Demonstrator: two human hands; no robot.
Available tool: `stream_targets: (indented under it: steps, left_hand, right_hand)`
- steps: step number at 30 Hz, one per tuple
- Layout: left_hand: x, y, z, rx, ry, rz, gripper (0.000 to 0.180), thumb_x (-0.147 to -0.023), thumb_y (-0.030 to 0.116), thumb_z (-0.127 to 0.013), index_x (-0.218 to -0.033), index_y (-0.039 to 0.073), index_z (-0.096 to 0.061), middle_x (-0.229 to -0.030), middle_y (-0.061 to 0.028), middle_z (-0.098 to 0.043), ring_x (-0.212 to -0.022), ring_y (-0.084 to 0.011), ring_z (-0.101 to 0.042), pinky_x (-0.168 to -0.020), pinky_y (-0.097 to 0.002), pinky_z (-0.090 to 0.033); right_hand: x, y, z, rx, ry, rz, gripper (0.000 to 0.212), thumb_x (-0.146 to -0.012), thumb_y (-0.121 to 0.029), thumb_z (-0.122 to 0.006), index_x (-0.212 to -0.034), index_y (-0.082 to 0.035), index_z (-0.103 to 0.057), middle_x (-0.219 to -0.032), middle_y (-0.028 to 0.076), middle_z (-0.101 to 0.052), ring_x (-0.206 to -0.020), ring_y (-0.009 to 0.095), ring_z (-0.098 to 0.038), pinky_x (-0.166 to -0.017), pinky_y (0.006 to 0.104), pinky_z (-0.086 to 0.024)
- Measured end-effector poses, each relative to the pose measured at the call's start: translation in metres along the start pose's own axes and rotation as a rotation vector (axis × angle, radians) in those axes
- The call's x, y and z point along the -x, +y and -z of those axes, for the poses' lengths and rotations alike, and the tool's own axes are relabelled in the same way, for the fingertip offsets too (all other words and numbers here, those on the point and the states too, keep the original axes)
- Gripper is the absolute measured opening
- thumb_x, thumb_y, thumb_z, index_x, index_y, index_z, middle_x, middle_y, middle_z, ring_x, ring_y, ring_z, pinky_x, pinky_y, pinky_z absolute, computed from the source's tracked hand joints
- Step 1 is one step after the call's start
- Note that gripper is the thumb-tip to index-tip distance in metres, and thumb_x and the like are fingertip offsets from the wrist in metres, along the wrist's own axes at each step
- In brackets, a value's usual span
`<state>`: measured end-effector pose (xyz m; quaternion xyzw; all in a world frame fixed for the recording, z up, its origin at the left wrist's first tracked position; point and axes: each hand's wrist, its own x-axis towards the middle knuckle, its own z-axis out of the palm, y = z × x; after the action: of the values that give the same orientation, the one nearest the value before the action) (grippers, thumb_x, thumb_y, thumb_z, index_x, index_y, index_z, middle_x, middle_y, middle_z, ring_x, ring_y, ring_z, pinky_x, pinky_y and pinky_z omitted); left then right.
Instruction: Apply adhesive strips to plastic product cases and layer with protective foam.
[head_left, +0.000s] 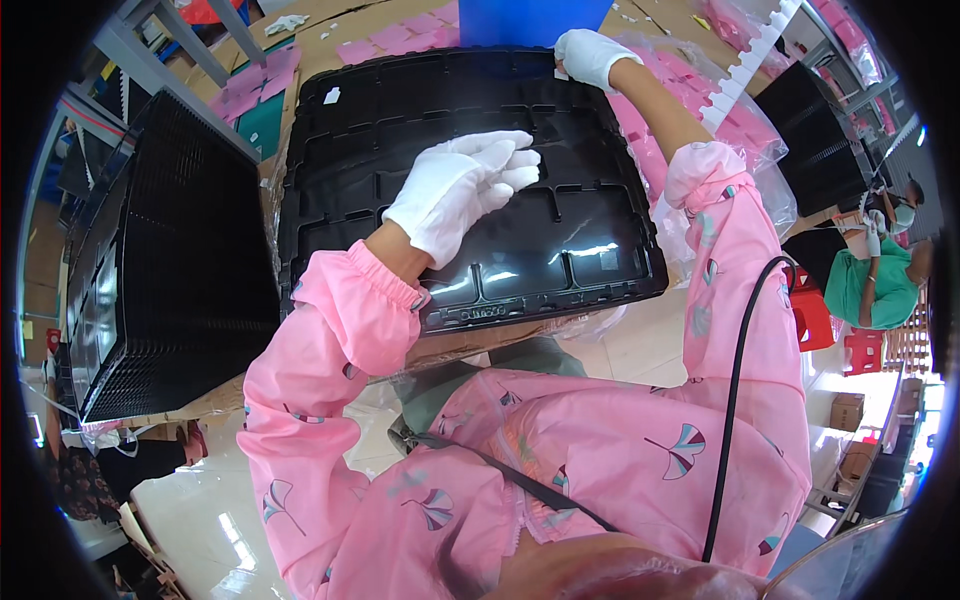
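A black moulded plastic tray (400, 135) lies in front of me, its ribbed, shiny surface facing up. Over its middle is my left hand (465, 190) in a white glove, fingers stretched out and holding nothing; whether it touches the plastic I cannot tell. My right hand (597, 60), gloved too, reaches to the tray's far right corner with its fingers bent down and closed. At those fingertips a small white label (560, 73) shows against the black. Another white label (331, 95) sits near the far left corner.
A tall stack of black trays (190, 250) stands at my left. Beyond the tray is a blue bin (530, 22), with pink sheets (400, 38) and clear plastic film around. More black trays (815, 135) and a person in green (865, 285) are at the right.
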<state>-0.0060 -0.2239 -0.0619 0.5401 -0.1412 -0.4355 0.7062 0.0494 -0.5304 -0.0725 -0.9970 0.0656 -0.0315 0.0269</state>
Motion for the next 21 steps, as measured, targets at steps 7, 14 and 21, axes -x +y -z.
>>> stream_targets:
  steps: [7, 14, 21]
  left_hand:
    - [-0.001, 0.000, -0.002, 0.005, -0.008, 0.003, 0.035, -0.094, 0.022, -0.054, -0.121, 0.000, -0.055, -0.108, -0.0080, -0.062, -0.083, -0.0075, -0.060, -0.062, -0.0153, -0.046]
    - [0.001, -0.003, 0.001, 0.017, -0.005, -0.008, 0.035, -0.093, 0.022, -0.055, -0.120, 0.000, -0.055, -0.108, -0.0082, -0.062, -0.084, -0.0082, -0.061, -0.063, -0.0153, -0.047]
    - [0.001, -0.003, 0.001, 0.024, 0.001, -0.008, 0.034, -0.093, 0.022, -0.054, -0.120, 0.001, -0.055, -0.110, -0.0088, -0.062, -0.085, -0.0094, -0.061, -0.064, -0.0165, -0.047]
  right_hand:
    - [0.002, -0.001, 0.009, -0.021, -0.088, -0.014, 0.013, -0.074, -0.008, -0.056, -0.078, -0.001, -0.066, -0.077, 0.018, -0.065, -0.071, 0.033, -0.062, -0.067, 0.0377, -0.049]
    - [0.025, -0.024, 0.012, 0.076, 0.000, 0.013, 0.016, -0.078, -0.016, -0.059, -0.086, -0.005, -0.067, -0.086, 0.018, -0.065, -0.083, 0.034, -0.063, -0.074, 0.0389, -0.049]
    - [0.039, -0.020, 0.010, 0.068, 0.042, 0.008, 0.018, -0.079, -0.014, -0.055, -0.090, -0.007, -0.067, -0.091, 0.016, -0.066, -0.089, 0.033, -0.062, -0.078, 0.0387, -0.049]
